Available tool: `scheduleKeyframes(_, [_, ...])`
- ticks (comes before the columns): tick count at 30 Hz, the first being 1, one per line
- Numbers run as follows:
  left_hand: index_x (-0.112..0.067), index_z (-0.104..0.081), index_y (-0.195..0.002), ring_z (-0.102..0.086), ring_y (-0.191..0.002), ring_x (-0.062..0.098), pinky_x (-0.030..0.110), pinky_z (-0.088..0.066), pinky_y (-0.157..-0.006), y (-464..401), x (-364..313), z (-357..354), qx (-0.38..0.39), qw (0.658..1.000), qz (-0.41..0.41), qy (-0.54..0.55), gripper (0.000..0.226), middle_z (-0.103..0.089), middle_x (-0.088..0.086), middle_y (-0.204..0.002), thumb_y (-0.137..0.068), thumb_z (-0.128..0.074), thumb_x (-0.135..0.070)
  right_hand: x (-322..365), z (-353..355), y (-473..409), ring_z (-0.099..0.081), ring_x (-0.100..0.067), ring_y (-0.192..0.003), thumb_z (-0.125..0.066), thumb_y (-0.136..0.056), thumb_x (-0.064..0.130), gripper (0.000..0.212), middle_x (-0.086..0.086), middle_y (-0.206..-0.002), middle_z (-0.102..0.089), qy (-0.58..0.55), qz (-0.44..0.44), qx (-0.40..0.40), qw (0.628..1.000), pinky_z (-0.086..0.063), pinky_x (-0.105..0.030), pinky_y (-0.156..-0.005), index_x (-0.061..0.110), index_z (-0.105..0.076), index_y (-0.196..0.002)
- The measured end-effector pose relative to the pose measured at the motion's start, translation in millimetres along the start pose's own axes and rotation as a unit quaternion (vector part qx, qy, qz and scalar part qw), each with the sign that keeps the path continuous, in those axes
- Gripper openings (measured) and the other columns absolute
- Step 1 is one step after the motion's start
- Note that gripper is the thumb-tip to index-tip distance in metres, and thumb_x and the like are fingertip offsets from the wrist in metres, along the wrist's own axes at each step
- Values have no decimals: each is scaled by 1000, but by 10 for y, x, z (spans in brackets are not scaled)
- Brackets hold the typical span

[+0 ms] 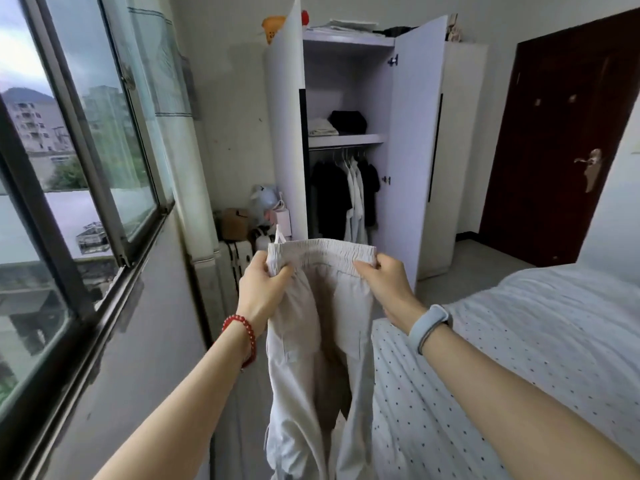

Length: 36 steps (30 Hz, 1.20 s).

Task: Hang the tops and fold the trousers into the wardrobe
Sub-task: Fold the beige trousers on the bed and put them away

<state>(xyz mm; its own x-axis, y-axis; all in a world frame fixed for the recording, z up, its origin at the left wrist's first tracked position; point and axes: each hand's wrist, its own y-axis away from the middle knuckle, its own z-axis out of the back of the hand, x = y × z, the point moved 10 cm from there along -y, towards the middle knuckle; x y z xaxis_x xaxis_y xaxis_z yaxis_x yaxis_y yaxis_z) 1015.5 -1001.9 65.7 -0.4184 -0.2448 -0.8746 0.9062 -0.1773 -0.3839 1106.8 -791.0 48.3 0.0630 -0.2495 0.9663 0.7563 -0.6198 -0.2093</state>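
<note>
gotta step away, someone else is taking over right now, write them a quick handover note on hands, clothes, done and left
Left hand and right hand each grip an end of the waistband of the light trousers, held up unfolded with the legs hanging beside the bed.
Wardrobe doors open; tops hang on the rail, folded clothes sit on the shelf.
Left: fold these trousers and place them on the shelf.

No legible text or labels anywhere.
</note>
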Motion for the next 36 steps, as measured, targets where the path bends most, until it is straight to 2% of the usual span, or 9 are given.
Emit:
scheduleKeyframes(5, [-23,-60,-90,-57,-72,3,17,-45,-65,480,129,-521,46,998,-34,31,12,-64,-11,-80,-82,-67,-19,-316,-104,354,-45,-16,-69,-53,-89,5,10,-10,-74,-55,4,5,76,997,-36,-20,-55,-3,-60,-91])
scheduleKeyframes(11, [-15,-61,-84,-47,-62,7,25,-44,-64,851,184,-1003,148,987,-53,31,7,-59,-2,-66,-79,-60,-10,-531,21,562,-58,-8,-98,-51,-91,-2,32,2,-106,-61,0,20,106,994,-47,-12,-82,6,-51,-122])
scheduleKeyframes(14, [-24,-58,-110,-41,-60,7,18,-39,-62,968,183,-1209,214,975,-62,5,31,-52,-5,-67,-84,-53,-9,-555,78,620,-60,-7,-104,-46,-94,2,29,4,-110,-64,-24,16,135,990,-46,-13,-87,12,-53,-121])
scheduleKeyframes(18, [-27,-28,-139,-38,-123,-7,9,-28,-103,1186,-7,-1472,346,931,-102,47,55,-42,-12,-137,-90,-37,-5,-604,132,649,-57,-14,-116,-51,-91,22,34,-4,-120,-64,-82,-11,180,980,-42,-30,-101,15,-56,-124])
scheduleKeyframes(22, [-22,-19,-146,-11,-134,-11,-6,-18,-95,1250,-31,-1602,412,905,-84,70,63,-14,-12,-153,-93,-32,10,-590,344,586,-62,-17,-107,-64,-87,20,22,-5,-111,-67,-41,-9,114,993,-48,-30,-95,20,-59,-109])
scheduleKeyframes(25, [-28,-44,-134,-25,-135,-4,-2,-27,-98,1107,-56,-1536,385,912,-83,113,52,-29,-17,-146,-94,-40,5,-489,558,521,-59,-35,-105,-60,-88,13,13,-22,-109,-64,-1,16,40,999,-47,-45,-94,13,-61,-101])
scheduleKeyframes(29, [-21,-51,-124,-40,-129,13,19,-37,-99,572,271,-1143,149,975,25,163,35,-44,0,-137,-90,-60,-20,-301,751,472,-48,-49,-105,-55,-88,6,23,-36,-110,-53,16,43,3,999,-41,-56,-92,-10,-54,-104])
scheduleKeyframes(32, [-30,-12,-148,-22,-141,16,44,-18,-115,422,587,-1319,241,931,160,223,93,-21,-5,-153,-76,-65,-55,-153,824,469,-56,-42,-105,-54,-88,4,12,-28,-110,-60,-12,53,21,998,-42,-53,-98,3,-60,-99])
scheduleKeyframes(36, [-26,-40,-138,-54,-120,20,41,-37,-103,322,368,-1505,366,885,110,267,77,-56,-3,-133,-72,-66,-55,-90,917,480,-62,-23,-99,-57,-84,5,19,-8,-100,-66,-80,48,50,994,-46,-43,-97,16,-62,-98])
